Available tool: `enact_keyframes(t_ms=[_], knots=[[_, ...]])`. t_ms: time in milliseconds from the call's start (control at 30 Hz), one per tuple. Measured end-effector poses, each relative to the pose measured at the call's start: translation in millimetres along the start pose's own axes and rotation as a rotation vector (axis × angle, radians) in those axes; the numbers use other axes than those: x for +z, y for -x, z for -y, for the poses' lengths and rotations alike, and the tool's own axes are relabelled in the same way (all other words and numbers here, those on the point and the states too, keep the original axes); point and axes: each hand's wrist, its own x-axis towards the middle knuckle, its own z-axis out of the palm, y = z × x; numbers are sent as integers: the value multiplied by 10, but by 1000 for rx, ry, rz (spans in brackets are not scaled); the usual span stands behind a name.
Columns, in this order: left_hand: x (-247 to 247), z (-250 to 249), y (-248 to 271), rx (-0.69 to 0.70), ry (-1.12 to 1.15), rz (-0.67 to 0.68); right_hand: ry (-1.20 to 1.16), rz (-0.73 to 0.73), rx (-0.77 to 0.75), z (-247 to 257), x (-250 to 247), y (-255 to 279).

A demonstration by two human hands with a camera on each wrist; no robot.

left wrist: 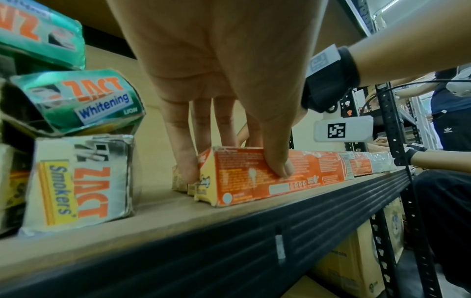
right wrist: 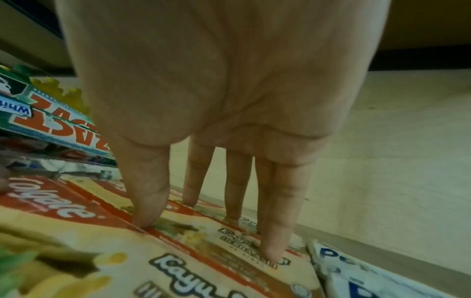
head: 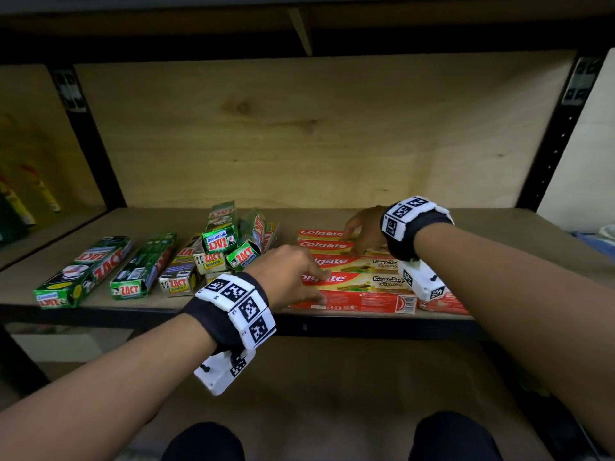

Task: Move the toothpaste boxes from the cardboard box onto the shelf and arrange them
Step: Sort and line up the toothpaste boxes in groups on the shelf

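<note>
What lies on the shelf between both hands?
Red Colgate boxes, side by side; left hand and right hand touch them. The head view shows it.

The neighbouring bay (head: 33, 128) at far left holds blurred green and yellow packages (head: 20, 197). A second person (left wrist: 449, 104) in a dark top and black trousers stands off to the right. A white wall (head: 579, 154) rises at right.
</note>
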Motion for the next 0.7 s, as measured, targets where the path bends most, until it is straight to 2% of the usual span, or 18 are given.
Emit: enact_keyframes(t_ms=[167,400,467,567,700], knots=[[-126,-15,-89,-9,22,53,-61,-7,11,-41,17,-42],[-299,2,-120,-17,18,201,-31,-14,14,-10,18,1],[-397,38,-78,-21,4,206,-25,-41,15,24,6,15],[-612,120,32,-53,-50,90,-29,-55,2,142,-20,59],[-854,323,190,-138,-38,-163,-51,-71,-52,382,-73,115]])
